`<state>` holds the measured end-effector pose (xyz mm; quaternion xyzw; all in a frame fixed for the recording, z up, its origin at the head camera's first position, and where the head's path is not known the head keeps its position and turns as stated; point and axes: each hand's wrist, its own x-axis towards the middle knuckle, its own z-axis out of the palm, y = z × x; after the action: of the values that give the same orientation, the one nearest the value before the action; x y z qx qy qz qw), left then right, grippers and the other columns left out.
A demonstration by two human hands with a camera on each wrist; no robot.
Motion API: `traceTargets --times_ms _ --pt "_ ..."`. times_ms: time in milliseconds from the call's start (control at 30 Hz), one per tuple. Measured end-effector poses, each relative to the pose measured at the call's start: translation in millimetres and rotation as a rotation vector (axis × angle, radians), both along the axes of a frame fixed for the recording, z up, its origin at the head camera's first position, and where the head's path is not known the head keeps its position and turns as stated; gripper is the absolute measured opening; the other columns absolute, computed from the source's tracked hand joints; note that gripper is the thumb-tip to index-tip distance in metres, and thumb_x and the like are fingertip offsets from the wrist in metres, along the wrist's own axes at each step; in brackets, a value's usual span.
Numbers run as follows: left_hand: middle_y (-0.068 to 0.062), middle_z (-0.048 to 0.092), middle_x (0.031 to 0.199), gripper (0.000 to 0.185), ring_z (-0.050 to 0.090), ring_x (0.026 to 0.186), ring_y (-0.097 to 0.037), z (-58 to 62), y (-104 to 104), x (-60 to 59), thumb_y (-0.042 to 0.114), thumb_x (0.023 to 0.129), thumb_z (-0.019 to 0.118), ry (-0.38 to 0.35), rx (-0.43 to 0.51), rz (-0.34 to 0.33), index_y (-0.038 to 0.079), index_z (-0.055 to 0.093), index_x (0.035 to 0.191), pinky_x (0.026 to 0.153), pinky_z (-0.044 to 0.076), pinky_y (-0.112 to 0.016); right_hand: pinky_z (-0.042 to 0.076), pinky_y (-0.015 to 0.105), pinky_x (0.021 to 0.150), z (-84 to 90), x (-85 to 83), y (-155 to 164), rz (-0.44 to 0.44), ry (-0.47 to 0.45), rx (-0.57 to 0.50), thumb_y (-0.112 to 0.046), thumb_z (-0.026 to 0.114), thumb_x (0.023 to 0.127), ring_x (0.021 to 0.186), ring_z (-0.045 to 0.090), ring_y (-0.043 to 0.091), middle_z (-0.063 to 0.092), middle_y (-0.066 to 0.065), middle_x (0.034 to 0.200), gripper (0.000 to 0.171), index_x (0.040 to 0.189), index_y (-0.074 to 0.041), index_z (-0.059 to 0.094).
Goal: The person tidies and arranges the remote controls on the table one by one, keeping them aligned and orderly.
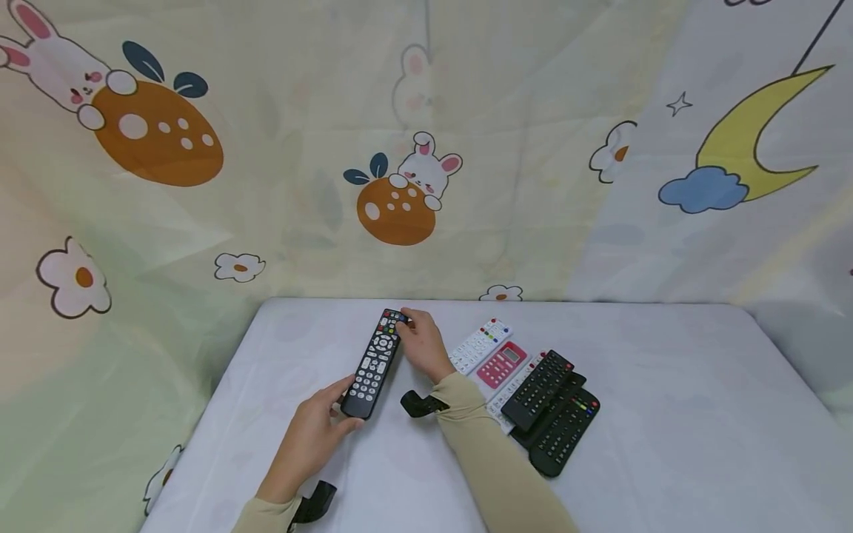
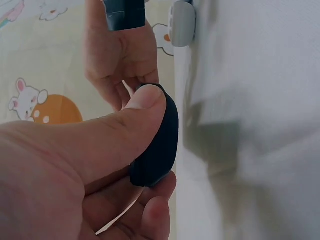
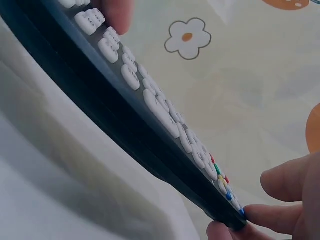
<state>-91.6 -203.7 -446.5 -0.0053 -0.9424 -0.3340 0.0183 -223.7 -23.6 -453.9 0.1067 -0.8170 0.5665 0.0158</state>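
Note:
A long black remote control [image 1: 373, 363] with white buttons and a few coloured ones near its top is held at both ends over the table. My left hand [image 1: 312, 438] grips its lower end; in the left wrist view the thumb [image 2: 145, 102] presses one side of the remote [image 2: 162, 142] and the fingers curl at the other. At the upper end, my right hand [image 1: 424, 346] pinches the corner. The right wrist view shows the remote's side edge [image 3: 90, 85] slanting down to the right fingertips [image 3: 262, 215], beside the coloured buttons.
Right of my right hand lie a white remote [image 1: 481, 342], a pink-faced one with a small display [image 1: 502, 364] and another white one, partly covered. Several black remotes overlap beside them, one on top [image 1: 538, 390] and one nearer the front [image 1: 566, 435]. The white table [image 1: 700, 414] meets a patterned curtain [image 1: 300, 148].

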Motion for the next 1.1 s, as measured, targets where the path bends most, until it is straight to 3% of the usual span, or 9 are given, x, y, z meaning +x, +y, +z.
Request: traceTargets --times_ms 300,567,1100 --pt "-0.003 0.068 0.098 0.072 0.06 0.081 -0.012 -9.0 -3 -0.4 0.012 0.076 0.088 -0.02 0.025 0.044 0.008 0.058 0.141 0.069 0.049 -0.031 0.046 0.046 0.102 -12.7 -2.6 -9 0.068 -0.074 -0.045 -0.016 0.054 0.102 0.123 0.057 0.037 0.05 0.026 0.142 0.048 0.145 0.006 0.047" --pt "-0.003 0.069 0.096 0.072 0.061 0.083 -0.012 -12.5 -9 -1.2 0.012 0.075 0.089 -0.008 0.02 0.062 0.006 0.058 0.14 0.072 0.05 -0.033 0.042 0.045 0.107 -21.7 -3.3 -18 0.143 -0.068 -0.136 -0.014 0.052 0.102 0.132 0.05 0.038 0.041 0.027 0.15 0.053 0.149 0.007 0.038" --pt "-0.002 0.068 0.09 0.074 0.055 0.074 -0.012 -15.4 -8 -4.0 0.014 0.073 0.09 -0.053 0.002 0.099 0.002 0.058 0.139 0.064 0.045 -0.029 0.04 0.046 0.109 -29.3 -5.5 -24 0.22 -0.17 -0.097 -0.018 0.057 0.101 0.132 0.049 0.035 0.036 0.021 0.155 0.06 0.153 0.002 0.034"
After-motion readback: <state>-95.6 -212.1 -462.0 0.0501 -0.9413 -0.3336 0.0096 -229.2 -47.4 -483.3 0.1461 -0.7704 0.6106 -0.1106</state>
